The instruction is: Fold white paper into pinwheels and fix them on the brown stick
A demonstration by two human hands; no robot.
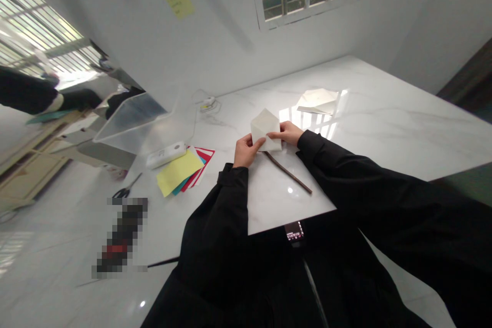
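A small cream paper envelope (265, 124) with a pointed flap at its top is held up between both hands, above the table. My left hand (246, 151) grips its lower left side, the thumb lying across the front. At the right edge, my right hand (289, 133) pinches the paper with its thumb on the front. Below the envelope a thin brown stick (289, 172) lies slantwise on the white marbled table (384, 128). Farther back on the right rest more cream envelopes or folded papers (318, 101).
To the left lie coloured paper sheets (179, 171), with a white power strip (166, 155) beside them. A clear plastic bin (126, 123) stands behind. Scissors (123, 192) and a blurred-out dark object (123, 236) are at the near left. Another person's dark sleeve (26, 89) shows at far left.
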